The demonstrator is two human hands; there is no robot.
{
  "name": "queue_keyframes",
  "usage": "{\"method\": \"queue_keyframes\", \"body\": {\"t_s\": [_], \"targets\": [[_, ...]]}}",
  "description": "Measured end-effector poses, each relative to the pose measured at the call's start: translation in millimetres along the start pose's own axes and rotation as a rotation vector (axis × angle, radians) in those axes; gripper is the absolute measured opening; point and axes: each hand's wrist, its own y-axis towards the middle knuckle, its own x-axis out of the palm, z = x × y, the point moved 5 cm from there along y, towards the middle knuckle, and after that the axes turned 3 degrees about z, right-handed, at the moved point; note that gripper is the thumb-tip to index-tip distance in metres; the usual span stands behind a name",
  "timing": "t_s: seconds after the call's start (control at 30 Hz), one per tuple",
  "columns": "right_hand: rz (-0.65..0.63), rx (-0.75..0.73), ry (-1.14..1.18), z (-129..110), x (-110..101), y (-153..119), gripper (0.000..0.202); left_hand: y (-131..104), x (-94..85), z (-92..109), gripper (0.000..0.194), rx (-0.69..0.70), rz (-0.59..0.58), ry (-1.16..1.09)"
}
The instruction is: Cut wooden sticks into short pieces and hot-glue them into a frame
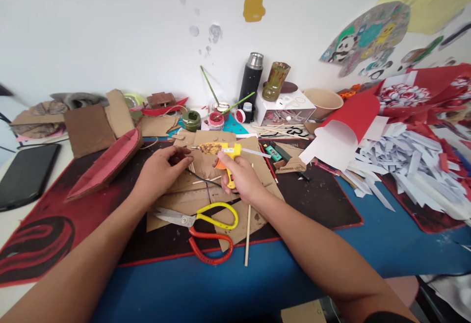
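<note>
A yellow glue gun (230,152) with a stained front and an orange trigger is in my right hand (241,176), its nozzle pointing left. A white glue stick (253,152) sticks out of its back end. My left hand (164,168) is just left of the nozzle, fingers curled together; whatever they hold is too small to make out. Below both hands lie pieces of cardboard (189,198) with a dark cable across them. Scissors (189,221) with one yellow and one red handle lie open nearer to me, beside a thin wooden stick (248,235).
A cardboard boat shape (106,166) with a pink inside lies at left, near a black phone (27,178). Paint jars (192,121), a black thermos (251,80) and a white box (285,107) stand at the back. Paper strips (415,156) pile up at right.
</note>
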Motion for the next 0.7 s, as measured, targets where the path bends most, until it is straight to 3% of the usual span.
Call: {"method": "queue_keyframes", "body": {"t_s": [0.7], "targets": [[-0.011, -0.006, -0.025, 3.2, -1.1, 0.7, 0.060, -0.4, -5.1, -0.4, 0.051, 0.009, -0.015, -0.074]]}}
